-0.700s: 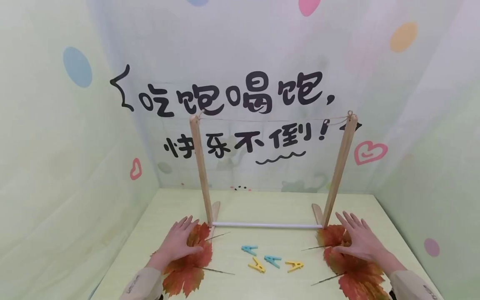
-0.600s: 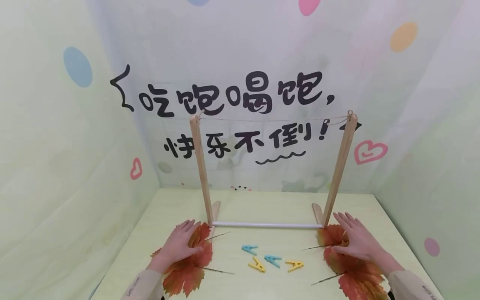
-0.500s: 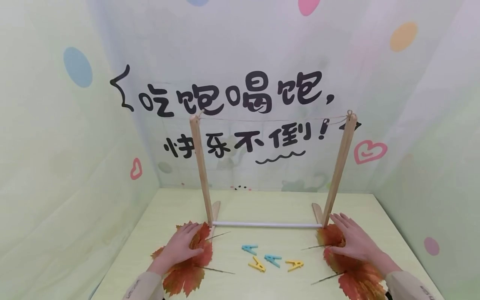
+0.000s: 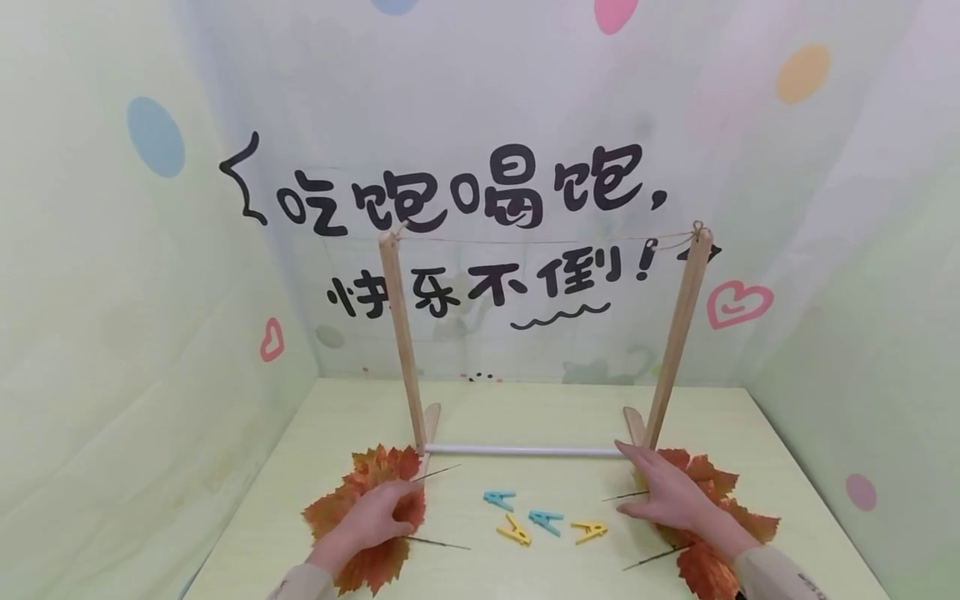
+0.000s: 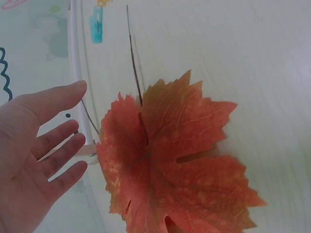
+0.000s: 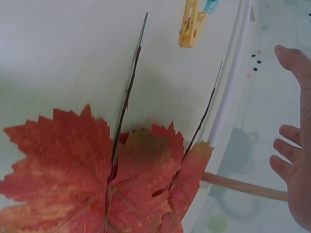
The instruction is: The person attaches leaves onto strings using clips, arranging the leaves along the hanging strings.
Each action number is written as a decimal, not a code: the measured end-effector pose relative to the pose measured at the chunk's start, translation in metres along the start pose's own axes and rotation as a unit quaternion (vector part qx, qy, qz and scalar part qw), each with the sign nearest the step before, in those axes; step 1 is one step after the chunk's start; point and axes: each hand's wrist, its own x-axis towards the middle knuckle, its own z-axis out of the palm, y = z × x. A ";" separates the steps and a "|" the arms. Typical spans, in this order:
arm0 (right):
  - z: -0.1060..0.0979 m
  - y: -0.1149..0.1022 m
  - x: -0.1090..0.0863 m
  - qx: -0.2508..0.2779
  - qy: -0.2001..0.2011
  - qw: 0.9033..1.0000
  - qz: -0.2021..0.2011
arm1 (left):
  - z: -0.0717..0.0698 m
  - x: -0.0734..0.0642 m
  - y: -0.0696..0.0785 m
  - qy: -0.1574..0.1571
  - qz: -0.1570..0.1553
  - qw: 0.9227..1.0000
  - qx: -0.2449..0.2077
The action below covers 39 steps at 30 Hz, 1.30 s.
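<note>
In the head view, your left hand (image 4: 371,517) is over the left pile of jagged red-orange artificial leaves (image 4: 330,507), your right hand (image 4: 671,496) over the right pile (image 4: 708,475). Each pile's two thin dark stems (image 4: 439,542) point inward, toward two blue plastic clothespins (image 4: 495,497) and two yellow ones (image 4: 514,530); your right hand is nearer those. One string (image 4: 517,242) joins two wooden posts (image 4: 406,350) above one white rod (image 4: 525,451).

In the left wrist view, your fingers are spread, holding nothing; leaf lies beyond the fingertips.

In the right wrist view, your fingers and thumb are likewise apart; contact is unclear.
</note>
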 end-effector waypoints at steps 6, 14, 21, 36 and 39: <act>0.014 -0.013 0.009 0.020 -0.002 0.999 -0.029 | 0.010 -0.001 0.004 -0.011 -0.008 1.000 0.005; 0.032 -0.024 0.019 0.026 -0.018 0.999 -0.036 | 0.021 0.004 0.005 -0.012 -0.001 1.000 0.022; 0.047 -0.034 0.025 0.052 -0.042 0.997 -0.028 | 0.031 0.008 0.000 -0.021 -0.001 1.000 -0.018; 0.077 -0.057 0.031 0.082 -0.058 0.994 -0.042 | 0.042 0.011 -0.008 -0.043 -0.009 0.998 -0.046; 0.082 -0.058 0.030 0.086 -0.059 0.994 -0.043 | 0.042 0.011 -0.008 -0.045 0.000 0.998 -0.044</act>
